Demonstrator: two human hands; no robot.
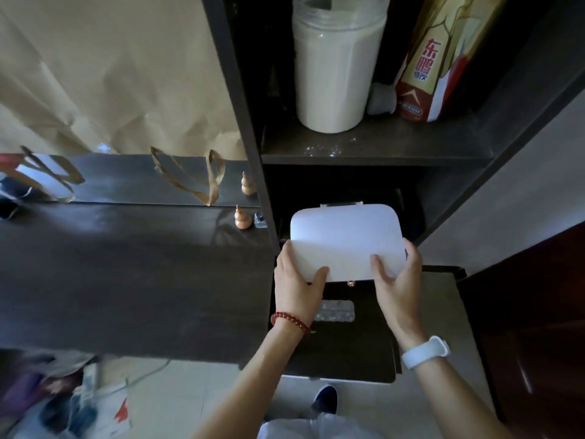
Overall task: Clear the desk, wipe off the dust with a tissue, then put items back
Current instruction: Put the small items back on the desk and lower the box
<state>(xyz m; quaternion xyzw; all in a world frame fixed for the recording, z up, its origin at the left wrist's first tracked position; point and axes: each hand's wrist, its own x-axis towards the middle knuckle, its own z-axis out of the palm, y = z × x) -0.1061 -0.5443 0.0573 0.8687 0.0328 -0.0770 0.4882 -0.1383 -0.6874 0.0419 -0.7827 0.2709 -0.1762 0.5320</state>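
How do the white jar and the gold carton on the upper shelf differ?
The white jar is round, plain and stands upright; the gold carton is flat-sided, printed with red characters, and leans. The jar sits left of the carton. Both rest on the same dark shelf.

Jar (337, 74) on upper shelf (373, 144), carton (433, 68) to its right, desk (126, 274) left of shelves.

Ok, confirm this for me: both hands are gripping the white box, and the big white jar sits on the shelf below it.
Not quite. Both hands, left and right, do grip the white box, but the big white jar sits on the shelf above it, as the head view shows.
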